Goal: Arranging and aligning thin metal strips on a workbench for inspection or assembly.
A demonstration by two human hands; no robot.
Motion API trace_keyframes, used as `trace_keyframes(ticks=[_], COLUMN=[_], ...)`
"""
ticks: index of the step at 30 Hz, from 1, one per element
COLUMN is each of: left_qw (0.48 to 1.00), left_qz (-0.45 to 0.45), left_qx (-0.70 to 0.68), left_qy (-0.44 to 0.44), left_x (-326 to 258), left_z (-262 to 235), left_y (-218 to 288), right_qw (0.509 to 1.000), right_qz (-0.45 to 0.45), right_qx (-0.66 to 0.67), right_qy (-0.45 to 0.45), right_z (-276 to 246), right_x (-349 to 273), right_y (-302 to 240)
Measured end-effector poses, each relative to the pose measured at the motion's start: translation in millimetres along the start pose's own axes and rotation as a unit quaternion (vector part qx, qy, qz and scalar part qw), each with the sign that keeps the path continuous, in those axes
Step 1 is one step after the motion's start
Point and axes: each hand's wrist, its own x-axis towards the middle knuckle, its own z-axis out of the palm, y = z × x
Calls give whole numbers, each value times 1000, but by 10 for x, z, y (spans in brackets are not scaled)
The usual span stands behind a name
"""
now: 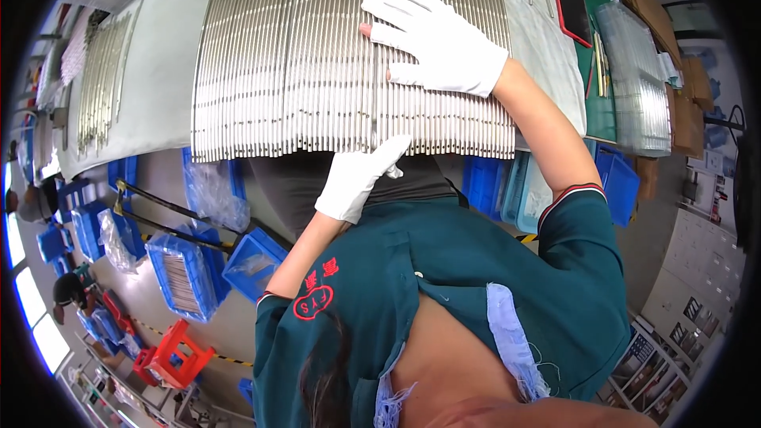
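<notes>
Many thin, silvery metal rods [333,71] lie side by side in a wide sheet, their near ends at the table's front edge. My right hand [448,47], in a white glove with some bare fingertips, rests flat across the right part of the rods, fingers spread. At the near ends of the rods is my left hand [349,184], also white-gloved. Its thumb stretches out along the rod ends, apart from the other fingers, which are partly hidden below. No rod is visibly gripped in either hand.
A white cloth [162,103] covers the table. More rods [103,79] lie at the left. To the right are a red-edged phone [569,4] and clear plastic trays [634,79]. Blue bins [186,273] and a red stool [181,354] stand on the floor.
</notes>
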Motion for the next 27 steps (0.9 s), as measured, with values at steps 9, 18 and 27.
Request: trace_keyframes(ticks=[9, 18, 27], left_qw=[999, 991, 985], left_qz=[8, -80, -95], left_qx=[37, -83, -120], left_qy=[28, 63, 82], left_x=[5, -11, -24], left_z=[52, 45, 0], left_y=[116, 123, 100], right_qw=[1000, 999, 1000], right_qz=[-6, -6, 3], right_qx=[-11, -16, -11], right_qy=[26, 35, 16], right_z=[-9, 17, 9], right_x=[-2, -3, -1], right_y=[1, -4, -2])
